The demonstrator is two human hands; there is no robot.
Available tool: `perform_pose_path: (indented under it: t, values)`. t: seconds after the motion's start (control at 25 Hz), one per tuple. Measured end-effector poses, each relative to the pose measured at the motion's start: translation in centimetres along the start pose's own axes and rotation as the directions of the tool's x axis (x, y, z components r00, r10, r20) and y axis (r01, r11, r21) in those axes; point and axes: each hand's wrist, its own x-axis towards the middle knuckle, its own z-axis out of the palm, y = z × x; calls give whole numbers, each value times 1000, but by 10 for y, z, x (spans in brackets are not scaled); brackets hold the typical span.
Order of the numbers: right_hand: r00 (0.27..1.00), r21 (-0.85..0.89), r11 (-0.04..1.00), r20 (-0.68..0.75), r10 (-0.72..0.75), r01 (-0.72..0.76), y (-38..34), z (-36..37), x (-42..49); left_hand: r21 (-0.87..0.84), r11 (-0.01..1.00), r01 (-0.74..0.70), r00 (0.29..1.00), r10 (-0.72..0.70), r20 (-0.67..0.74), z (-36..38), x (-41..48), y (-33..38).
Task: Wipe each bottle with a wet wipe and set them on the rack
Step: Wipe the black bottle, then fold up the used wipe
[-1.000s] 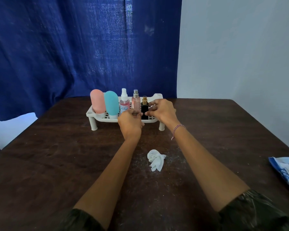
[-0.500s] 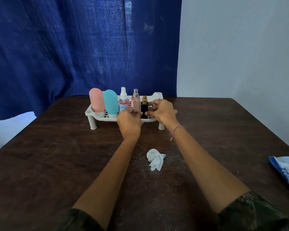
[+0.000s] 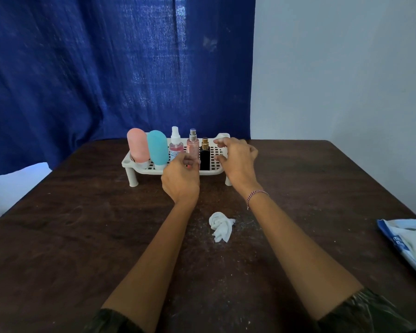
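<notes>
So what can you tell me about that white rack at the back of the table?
The rack is a low white tray, plastic by its look, with a grid floor of square holes, a raised rim and short round legs standing on the dark table. It sits level near the table's far edge. Five bottles stand upright in a row on it, from a pink bottle at left to a black bottle at right. The right hand hovers by its right end; contact is unclear.

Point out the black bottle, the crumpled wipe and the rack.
black bottle (image 3: 204,159): head view, on its dark body.
crumpled wipe (image 3: 220,227): head view, on its bunched middle.
rack (image 3: 133,180): head view, on its left leg.
</notes>
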Motion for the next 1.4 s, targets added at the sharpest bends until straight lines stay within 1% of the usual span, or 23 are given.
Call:
perform_pose_path:
  t: [0.08,0.2,0.28,0.4,0.52,0.64,0.76,0.92,1.08,1.16,1.2,1.24,1.32,1.4]
  values:
    - [998,-14,999,-50,-38,38,-3,-5,-9,11,1000,3,1000,-3,-29,-5,-5,2]
    - [997,-38,998,-48,-60,58,-8,-13,-24,2,1000,13,999,-12,-38,-14,-18,2]
    - [997,-27,997,-22,-77,76,-10,-19,-37,2,1000,15,1000,-15,-4,-20,-27,2]
    - [996,54,995,41,-82,80,-11,-30,-60,23,999,35,993,-37,112,-29,-40,0]
    - [986,35,999,163,15,-21,-6,-37,-83,109,994,21,963,-49,266,-38,-53,-6]
    - [945,37,986,293,146,-164,2,-43,-104,169,986,-3,914,-66,401,-45,-66,-12]
    - [917,61,970,345,202,-237,4,-44,-122,164,986,4,868,-86,490,-51,-79,-15]
    - [911,145,942,333,243,-304,-1,-43,-135,43,996,73,829,-84,552,-59,-92,-15]
    - [911,331,867,310,272,-372,-2,-54,-143,-119,967,224,774,-102,624,-69,-104,-10]
    - [890,468,768,351,292,-437,-1,-66,-147,-225,907,356,733,-121,670,-75,-108,-6]
    - [879,524,716,380,288,-462,0,-72,-149,-272,859,433,697,-128,705,-78,-110,-3]
    - [877,557,689,395,271,-464,1,-79,-150,-304,819,487,666,-122,736,-80,-113,0]
    - [893,559,709,379,244,-431,5,-93,-154,-345,776,528,642,-99,760,-80,-118,7]
    - [907,520,754,342,246,-401,10,-106,-156,-372,753,543,645,-90,758,-78,-123,14]
